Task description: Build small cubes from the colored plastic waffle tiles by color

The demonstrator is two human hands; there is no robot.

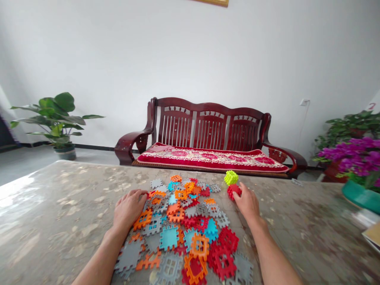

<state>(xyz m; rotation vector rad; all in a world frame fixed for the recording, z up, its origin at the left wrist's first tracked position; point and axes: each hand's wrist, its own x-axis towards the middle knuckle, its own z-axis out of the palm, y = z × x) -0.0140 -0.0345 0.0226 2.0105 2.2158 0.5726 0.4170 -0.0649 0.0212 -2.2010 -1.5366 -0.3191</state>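
My right hand (248, 201) grips a red cube-like block (234, 191) between thumb and fingers, on the table to the right of the pile. Just behind it stands a yellow-green block (230, 177) with the same notched edges. My left hand (128, 208) lies palm down along the pile's left side, its fingers stretched toward the pieces and holding nothing I can see. Between both hands spreads a heap of flat notched plastic tiles, among them a light blue tile (169, 237), an orange window tile (199, 246), a red tile (224, 262) and a grey tile (129, 254).
The patterned table (59, 221) carries a small grey piece (297, 182) at its far right edge. A teal pot (360, 196) of purple flowers stands at the right. Beyond the table are a wooden bench (209, 126) and a potted plant (57, 114).
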